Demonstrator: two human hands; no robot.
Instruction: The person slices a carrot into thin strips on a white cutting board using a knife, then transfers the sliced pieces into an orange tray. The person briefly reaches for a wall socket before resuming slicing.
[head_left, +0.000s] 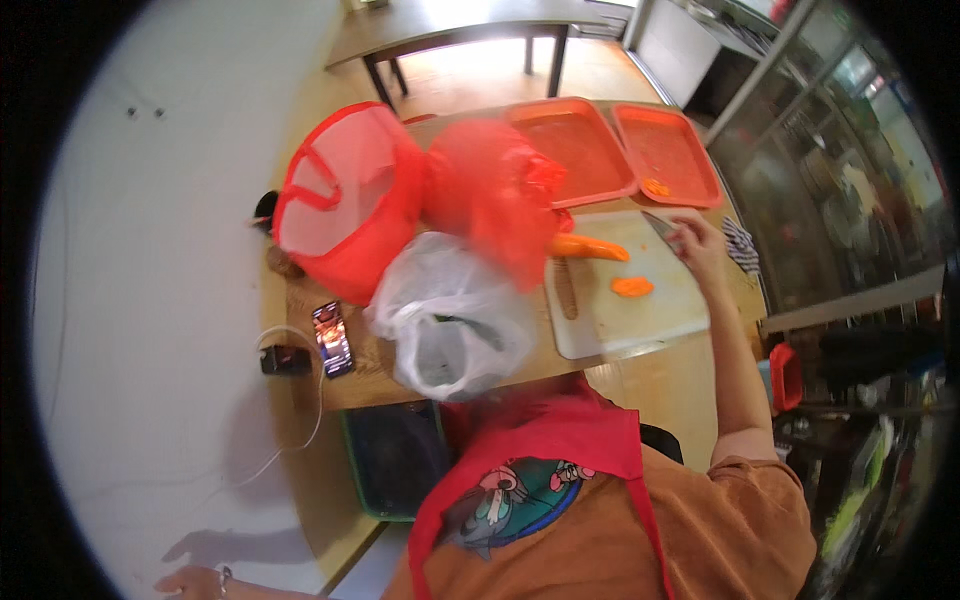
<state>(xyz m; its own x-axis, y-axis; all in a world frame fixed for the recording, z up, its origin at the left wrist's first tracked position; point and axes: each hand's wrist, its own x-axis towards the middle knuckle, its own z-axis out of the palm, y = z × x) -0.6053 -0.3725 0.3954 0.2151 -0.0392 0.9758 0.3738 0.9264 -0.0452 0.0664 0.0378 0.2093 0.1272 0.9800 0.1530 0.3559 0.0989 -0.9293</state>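
In my right hand (697, 244) is a small knife (658, 225), its blade pointing toward the trays. The hand is over the far right part of a white cutting board (664, 315). A carrot (592, 247) lies on the board, one end hidden behind a red plastic bag (487, 180). Nearer to me is a small pile of cut carrot (632, 286). A brown ridged object (566, 289) rests along the board's left side. Far from the board, my left hand (186, 581) is low at the left by the white wall, its fingers apart and seemingly holding nothing.
A red mesh-lined basket (349, 187) and a white plastic bag (450, 330) stand left of the board. Beyond it are two orange trays (577, 150), (667, 142), the right one holding carrot pieces (656, 187). A lit phone (332, 339), cable and striped cloth (741, 245) lie at the table's sides.
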